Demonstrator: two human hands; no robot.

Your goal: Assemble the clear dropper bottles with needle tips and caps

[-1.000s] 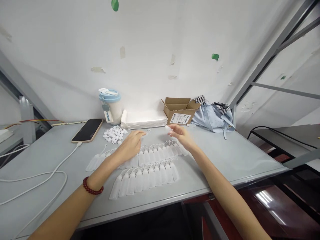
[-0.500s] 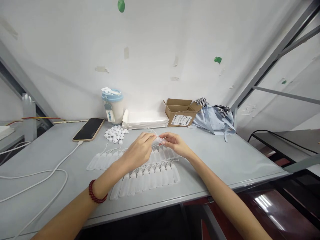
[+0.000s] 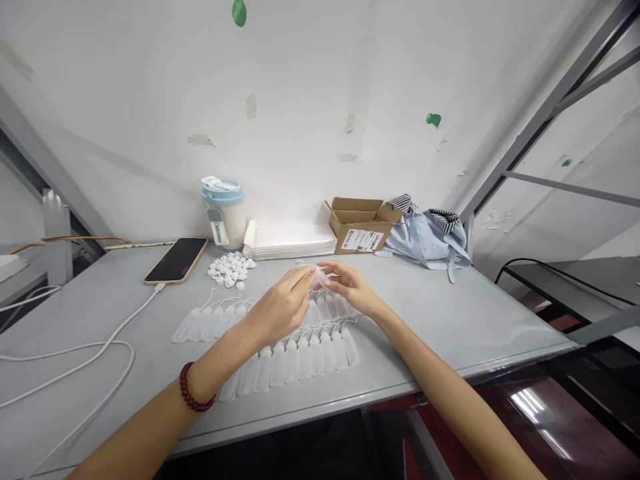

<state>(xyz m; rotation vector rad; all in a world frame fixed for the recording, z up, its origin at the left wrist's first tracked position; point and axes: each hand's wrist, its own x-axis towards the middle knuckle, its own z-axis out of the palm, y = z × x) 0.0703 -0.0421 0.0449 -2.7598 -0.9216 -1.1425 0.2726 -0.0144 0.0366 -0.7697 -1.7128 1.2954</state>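
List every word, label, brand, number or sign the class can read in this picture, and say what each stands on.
White tag on the cup: one line of dark lettering, too blurred to quote reliably.
White label on the cardboard box: printed marks, too small to read.
No other text can be made out.

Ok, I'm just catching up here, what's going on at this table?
A person's left hand and right hand meet over the gray table, holding a small translucent piece at the fingertips; its details are hard to make out. Below them, translucent sleeves with thin loops lie in two rows, partly hidden by the left arm. A pile of small white pieces sits farther back, beside the phone.
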